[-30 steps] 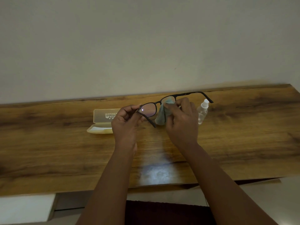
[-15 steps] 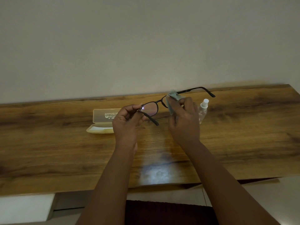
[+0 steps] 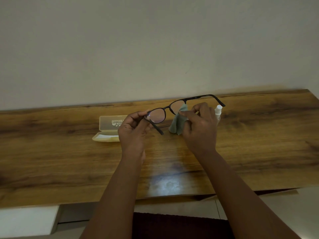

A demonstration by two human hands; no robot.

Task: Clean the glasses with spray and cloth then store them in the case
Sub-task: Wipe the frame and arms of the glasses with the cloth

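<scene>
Left hand [image 3: 133,130] pinches the glasses [image 3: 174,110] at the left hinge, fingers curled round the frame corner, grip closed on it. Glasses held up over the counter [image 3: 259,144], near its back edge, temples unfolded; the left temple points down toward the person, the right temple runs out toward the right above the right hand. Right hand [image 3: 200,128] pinches the cloth [image 3: 177,123] between thumb and fingers, grip closed on it, cloth pressed at the lower outer edge of the right lens. The rest of the grey-green cloth hangs down below the lens; cannot tell if its tip touches the counter. Case [image 3: 110,128] lies open on the counter toward the back edge, just left of the left hand, lid up, partly hidden by that hand. Spray [image 3: 218,112] stands upright behind the right hand near the back edge, mostly hidden, white cap showing. Wall [image 3: 155,49] behind the counter.
</scene>
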